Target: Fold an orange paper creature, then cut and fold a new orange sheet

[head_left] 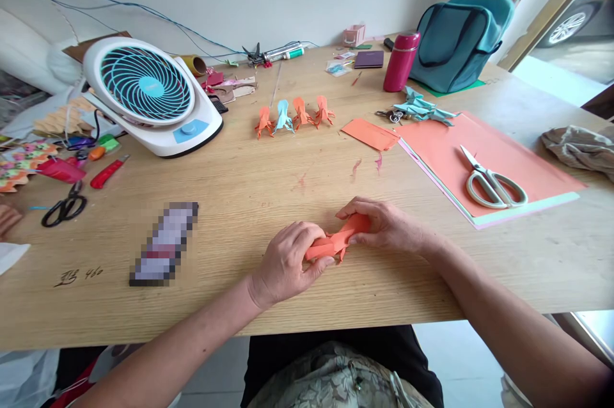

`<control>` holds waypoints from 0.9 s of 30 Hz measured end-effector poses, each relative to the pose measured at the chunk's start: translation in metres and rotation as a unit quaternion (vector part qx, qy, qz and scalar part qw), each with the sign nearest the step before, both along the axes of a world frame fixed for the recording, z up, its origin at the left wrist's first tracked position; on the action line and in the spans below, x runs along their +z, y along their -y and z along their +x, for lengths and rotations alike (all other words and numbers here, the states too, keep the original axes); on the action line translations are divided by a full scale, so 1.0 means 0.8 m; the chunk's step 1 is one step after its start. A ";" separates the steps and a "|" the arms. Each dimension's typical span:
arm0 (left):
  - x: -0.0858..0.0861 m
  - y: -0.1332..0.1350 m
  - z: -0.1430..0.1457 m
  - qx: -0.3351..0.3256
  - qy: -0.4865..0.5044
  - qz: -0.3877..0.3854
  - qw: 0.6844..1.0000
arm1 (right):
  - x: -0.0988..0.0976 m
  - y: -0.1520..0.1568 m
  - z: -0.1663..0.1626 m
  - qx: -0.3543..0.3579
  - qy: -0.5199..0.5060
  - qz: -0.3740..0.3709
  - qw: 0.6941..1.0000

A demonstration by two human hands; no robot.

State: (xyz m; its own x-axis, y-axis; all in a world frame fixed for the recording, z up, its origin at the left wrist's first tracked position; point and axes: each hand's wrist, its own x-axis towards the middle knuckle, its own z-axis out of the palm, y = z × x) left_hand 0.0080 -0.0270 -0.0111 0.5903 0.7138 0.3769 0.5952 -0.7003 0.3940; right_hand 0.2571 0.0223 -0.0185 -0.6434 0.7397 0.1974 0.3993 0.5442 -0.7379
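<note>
An orange folded-paper figure (339,238) is between my two hands, just above or on the table near its front edge. My left hand (293,259) pinches its left end between thumb and fingers. At the other end, the rounded part is gripped by my right hand (381,226). Small pointed paper legs stick out at its middle. Farther back stand several similar figures in a row, among them an orange one (265,122) and a light blue one (283,116).
White scissors (494,184) lie on orange paper sheets (518,146) at the right. Beyond are folded blue paper pieces (422,106), a pink bottle (401,62) and a teal bag (455,43). To the left are a fan (148,94), a blurred-out phone (164,245) and black scissors (64,206).
</note>
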 end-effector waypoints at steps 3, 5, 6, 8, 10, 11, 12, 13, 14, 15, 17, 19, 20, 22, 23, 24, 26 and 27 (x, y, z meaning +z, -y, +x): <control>-0.001 0.000 0.005 0.017 -0.016 -0.039 0.999 | -0.001 0.001 0.000 0.015 0.000 0.001 1.000; -0.002 0.000 0.007 0.028 -0.020 -0.053 0.998 | -0.001 0.001 0.000 0.014 0.001 0.002 1.000; -0.002 0.000 0.009 0.037 -0.015 -0.065 0.997 | 0.000 0.001 0.000 0.008 -0.002 0.005 1.000; 0.000 -0.002 0.010 0.073 0.013 -0.101 0.992 | 0.004 0.000 0.001 -0.016 -0.019 0.022 0.999; 0.002 -0.006 0.011 0.115 0.050 -0.149 0.981 | 0.010 -0.001 0.001 -0.058 -0.052 0.055 0.995; 0.003 -0.009 0.011 0.132 0.069 -0.168 0.974 | 0.013 -0.001 0.001 -0.083 -0.071 0.075 0.991; 0.003 -0.011 0.011 0.145 0.085 -0.182 0.969 | 0.016 0.000 0.001 -0.107 -0.090 0.096 0.985; 0.003 -0.014 0.011 0.153 0.099 -0.191 0.965 | 0.019 0.003 0.000 -0.130 -0.107 0.118 0.979; 0.003 -0.016 0.011 0.159 0.110 -0.196 0.961 | 0.020 0.006 -0.001 -0.149 -0.122 0.141 0.971; 0.002 -0.018 0.011 0.166 0.120 -0.199 0.958 | 0.021 0.012 -0.002 -0.161 -0.132 0.161 0.965; 0.000 -0.021 0.011 0.177 0.134 -0.200 0.954 | 0.019 0.026 -0.006 -0.174 -0.137 0.187 0.957; -0.001 -0.021 0.011 0.182 0.138 -0.193 0.954 | 0.014 0.041 -0.010 -0.174 -0.120 0.175 0.962; -0.001 -0.021 0.011 0.180 0.134 -0.189 0.956 | 0.011 0.046 -0.012 -0.177 -0.103 0.161 0.965; -0.001 -0.019 0.012 0.170 0.119 -0.179 0.962 | 0.006 0.052 -0.014 -0.180 -0.055 0.144 0.972; -0.002 -0.018 0.013 0.164 0.109 -0.173 0.965 | 0.004 0.051 -0.014 -0.175 -0.030 0.142 0.974; -0.002 -0.017 0.014 0.159 0.099 -0.167 0.968 | 0.002 0.049 -0.014 -0.163 -0.007 0.142 0.976; -0.005 -0.015 0.014 0.150 0.073 -0.149 0.975 | 0.000 0.039 -0.014 -0.127 0.024 0.139 0.982; -0.007 -0.014 0.015 0.149 0.060 -0.139 0.977 | 0.000 0.033 -0.014 -0.109 0.033 0.131 0.985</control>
